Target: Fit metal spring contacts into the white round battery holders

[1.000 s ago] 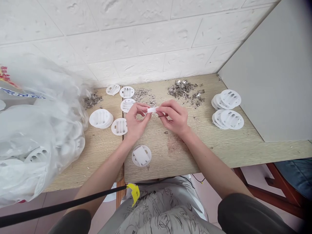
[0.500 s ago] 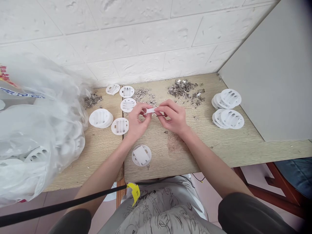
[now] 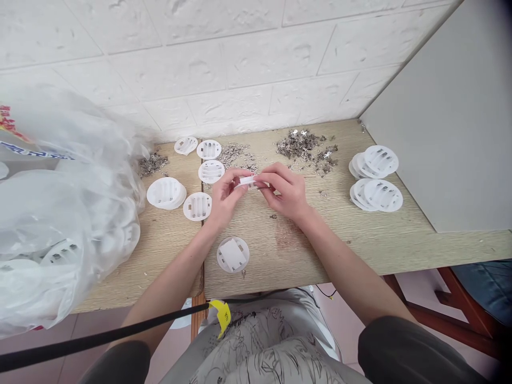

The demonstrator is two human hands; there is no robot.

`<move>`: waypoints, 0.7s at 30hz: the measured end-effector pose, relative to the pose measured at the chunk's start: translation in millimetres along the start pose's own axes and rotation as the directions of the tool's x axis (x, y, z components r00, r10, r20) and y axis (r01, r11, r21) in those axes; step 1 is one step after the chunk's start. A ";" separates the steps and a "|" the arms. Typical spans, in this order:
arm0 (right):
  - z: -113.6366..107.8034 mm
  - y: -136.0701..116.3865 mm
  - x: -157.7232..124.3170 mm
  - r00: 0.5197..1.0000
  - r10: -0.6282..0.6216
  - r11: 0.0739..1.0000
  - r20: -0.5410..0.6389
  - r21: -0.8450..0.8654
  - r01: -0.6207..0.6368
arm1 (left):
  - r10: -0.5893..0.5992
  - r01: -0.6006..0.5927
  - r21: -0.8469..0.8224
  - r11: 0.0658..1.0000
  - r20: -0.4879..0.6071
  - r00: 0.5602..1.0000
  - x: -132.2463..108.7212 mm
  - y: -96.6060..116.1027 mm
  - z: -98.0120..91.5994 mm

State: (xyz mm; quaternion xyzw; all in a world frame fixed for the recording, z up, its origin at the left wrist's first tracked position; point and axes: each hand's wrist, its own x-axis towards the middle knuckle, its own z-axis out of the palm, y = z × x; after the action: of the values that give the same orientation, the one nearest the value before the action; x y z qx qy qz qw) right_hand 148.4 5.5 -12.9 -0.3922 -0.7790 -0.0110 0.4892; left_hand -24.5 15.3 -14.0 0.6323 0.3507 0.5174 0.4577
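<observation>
Left hand [image 3: 224, 201] curled, right hand [image 3: 286, 191] opposite, white piece [image 3: 246, 181] seemingly pinched between

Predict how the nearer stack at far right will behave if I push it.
The stack would probably slide apart rather than move as one, since its discs lie fanned with no visible tie. Each disc is likely light, looking thin and slotted, and fairly stiff, as overhanging edges show no obvious sag.

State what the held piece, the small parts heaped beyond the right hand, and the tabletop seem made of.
Held piece: probably white plastic, by its smooth, even look.
Small parts: likely metal, silvery to dark gray, some glinting.
Tabletop: wood or wood-look laminate, pale, fairly dull; grain lines can't settle which.
</observation>
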 end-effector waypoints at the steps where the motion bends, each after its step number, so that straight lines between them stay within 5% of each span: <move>1: 0.1 0.4 -0.1 1.000 -0.004 1.000 -0.011 -0.013 0.004 | -0.021 0.021 -0.032 0.999 0.007 1.000 1.0 -1.4 -0.6; 21: 0.3 2.9 -2.0 0.994 -0.041 0.999 0.105 0.016 0.040 | -0.326 0.324 -0.228 0.918 0.031 0.945 9.4 -2.0 -1.1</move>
State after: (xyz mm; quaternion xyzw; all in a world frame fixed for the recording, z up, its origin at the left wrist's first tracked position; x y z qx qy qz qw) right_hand 150.4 6.5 -15.7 -0.3729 -0.8116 0.0052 0.4496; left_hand -23.5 24.9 -12.7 0.5060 0.3905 0.4737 0.6058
